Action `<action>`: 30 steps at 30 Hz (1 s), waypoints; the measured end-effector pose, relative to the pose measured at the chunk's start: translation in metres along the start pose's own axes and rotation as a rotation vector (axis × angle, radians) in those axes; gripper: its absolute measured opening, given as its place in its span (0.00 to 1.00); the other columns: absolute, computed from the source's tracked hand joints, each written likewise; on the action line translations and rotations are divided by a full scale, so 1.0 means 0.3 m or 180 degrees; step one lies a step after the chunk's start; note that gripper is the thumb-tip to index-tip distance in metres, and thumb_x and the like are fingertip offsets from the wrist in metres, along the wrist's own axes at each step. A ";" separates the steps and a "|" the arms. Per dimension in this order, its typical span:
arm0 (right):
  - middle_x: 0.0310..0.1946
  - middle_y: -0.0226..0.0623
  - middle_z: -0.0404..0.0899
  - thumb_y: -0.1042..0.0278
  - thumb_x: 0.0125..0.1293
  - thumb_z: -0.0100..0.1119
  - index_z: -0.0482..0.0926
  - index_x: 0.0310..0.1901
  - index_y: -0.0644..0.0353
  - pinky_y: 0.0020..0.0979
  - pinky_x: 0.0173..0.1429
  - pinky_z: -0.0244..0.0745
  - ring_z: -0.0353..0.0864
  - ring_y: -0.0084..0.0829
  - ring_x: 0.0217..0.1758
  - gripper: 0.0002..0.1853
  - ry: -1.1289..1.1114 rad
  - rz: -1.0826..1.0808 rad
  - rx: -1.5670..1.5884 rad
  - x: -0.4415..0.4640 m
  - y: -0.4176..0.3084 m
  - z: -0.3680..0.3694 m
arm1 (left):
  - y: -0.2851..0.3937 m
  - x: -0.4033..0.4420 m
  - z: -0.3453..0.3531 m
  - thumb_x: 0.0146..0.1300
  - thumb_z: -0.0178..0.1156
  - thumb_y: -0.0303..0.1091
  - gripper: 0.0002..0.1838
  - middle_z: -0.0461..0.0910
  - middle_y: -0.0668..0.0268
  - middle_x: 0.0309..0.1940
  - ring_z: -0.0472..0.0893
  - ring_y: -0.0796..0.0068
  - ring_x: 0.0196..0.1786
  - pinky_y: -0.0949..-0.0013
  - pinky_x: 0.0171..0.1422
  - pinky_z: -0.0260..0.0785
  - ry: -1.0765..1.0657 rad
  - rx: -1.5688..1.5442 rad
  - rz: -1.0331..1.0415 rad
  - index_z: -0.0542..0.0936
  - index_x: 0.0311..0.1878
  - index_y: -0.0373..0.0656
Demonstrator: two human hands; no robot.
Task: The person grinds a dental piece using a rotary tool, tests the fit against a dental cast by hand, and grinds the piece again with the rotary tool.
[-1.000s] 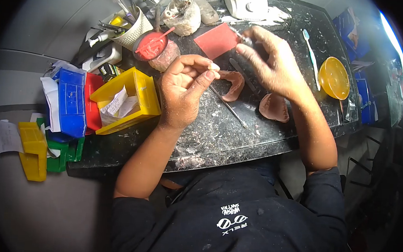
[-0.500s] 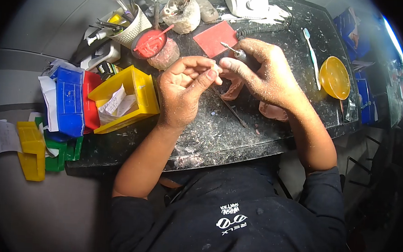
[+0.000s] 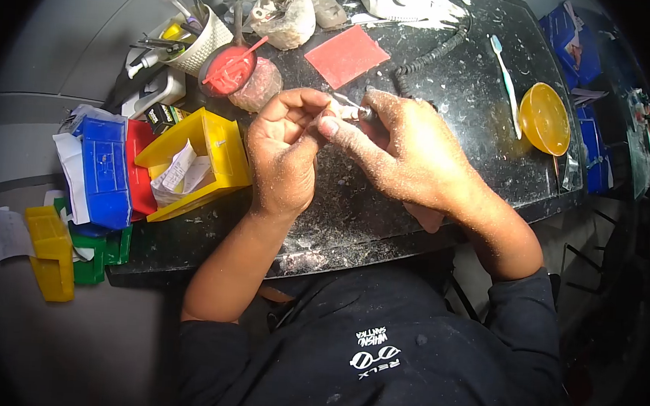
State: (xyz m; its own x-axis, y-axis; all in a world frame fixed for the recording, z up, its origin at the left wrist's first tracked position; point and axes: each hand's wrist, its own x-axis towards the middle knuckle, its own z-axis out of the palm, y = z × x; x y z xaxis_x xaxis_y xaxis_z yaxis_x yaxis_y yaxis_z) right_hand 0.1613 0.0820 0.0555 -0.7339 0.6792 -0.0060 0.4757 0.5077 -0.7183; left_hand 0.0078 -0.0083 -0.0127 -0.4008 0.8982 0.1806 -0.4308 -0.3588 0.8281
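Note:
My left hand [image 3: 285, 156] is closed in a pinch, palm partly turned up. Whatever sits between its fingertips is tiny and mostly hidden; a pale speck shows there. My right hand [image 3: 421, 153], dusted with white powder, grips a rotary handpiece [image 3: 365, 113] whose metal tip points left toward the left fingertips. The right thumb touches or nearly touches the left fingers. Below the right wrist, part of a pink moulded piece [image 3: 426, 218] shows; the hand covers the rest. A coiled black cord [image 3: 430, 58] runs back from near the right hand.
A red sheet [image 3: 347, 55] lies behind my hands. To the left stand a pan of red strips [image 3: 229, 70], a tool cup [image 3: 204, 43] and a yellow bin [image 3: 231, 153] with papers. At right are a toothbrush [image 3: 506, 84] and an amber bowl [image 3: 544, 118]. Dust coats the black table [image 3: 352, 238].
My right hand has swung the handpiece down and left, bringing its tip to the left fingertips. It now covers more of the pink pieces. The view has shifted slightly.

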 end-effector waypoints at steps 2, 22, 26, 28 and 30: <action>0.21 0.52 0.79 0.36 0.70 0.62 0.79 0.28 0.68 0.49 0.39 0.79 0.84 0.54 0.28 0.34 0.0028 0.0002 -0.0027 0.001 0.000 0.006 | -0.003 -0.004 0.001 0.70 0.62 0.16 0.11 0.85 0.57 0.47 0.86 0.74 0.49 0.72 0.59 0.79 0.0031 0.0022 0.0002 0.77 0.54 0.32; 0.21 0.54 0.81 0.40 0.73 0.59 0.81 0.29 0.70 0.51 0.40 0.80 0.86 0.56 0.30 0.33 0.0104 -0.0037 -0.0037 -0.001 -0.007 0.019 | -0.002 -0.015 0.000 0.70 0.60 0.15 0.11 0.85 0.52 0.49 0.86 0.70 0.50 0.69 0.61 0.79 0.0153 0.0004 0.0026 0.77 0.54 0.28; 0.21 0.54 0.81 0.40 0.73 0.59 0.80 0.29 0.70 0.51 0.40 0.80 0.85 0.56 0.29 0.33 0.0113 -0.0059 -0.0016 -0.001 -0.005 0.020 | -0.002 -0.015 0.002 0.70 0.60 0.15 0.11 0.85 0.52 0.48 0.86 0.70 0.50 0.69 0.60 0.79 0.0165 0.0015 0.0028 0.77 0.54 0.28; 0.21 0.54 0.81 0.40 0.73 0.59 0.80 0.28 0.70 0.51 0.40 0.80 0.85 0.56 0.29 0.33 0.0128 -0.0053 -0.0046 -0.001 -0.005 0.022 | -0.001 -0.015 0.005 0.70 0.60 0.15 0.11 0.85 0.52 0.48 0.87 0.70 0.50 0.69 0.60 0.79 0.0195 0.0011 0.0017 0.77 0.54 0.28; 0.20 0.54 0.81 0.39 0.73 0.59 0.80 0.28 0.69 0.50 0.39 0.80 0.85 0.55 0.29 0.33 0.0137 -0.0053 -0.0043 0.000 -0.005 0.023 | -0.001 -0.016 0.007 0.70 0.61 0.15 0.11 0.85 0.52 0.48 0.87 0.69 0.50 0.68 0.60 0.79 0.0202 0.0036 0.0038 0.77 0.54 0.29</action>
State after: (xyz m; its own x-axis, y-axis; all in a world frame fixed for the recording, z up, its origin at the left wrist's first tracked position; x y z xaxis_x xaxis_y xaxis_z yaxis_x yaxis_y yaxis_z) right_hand 0.1574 0.0775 0.0518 -0.7204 0.6927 0.0359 0.4705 0.5260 -0.7085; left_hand 0.0114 -0.0119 -0.0126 -0.4565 0.8758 0.1567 -0.4168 -0.3661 0.8320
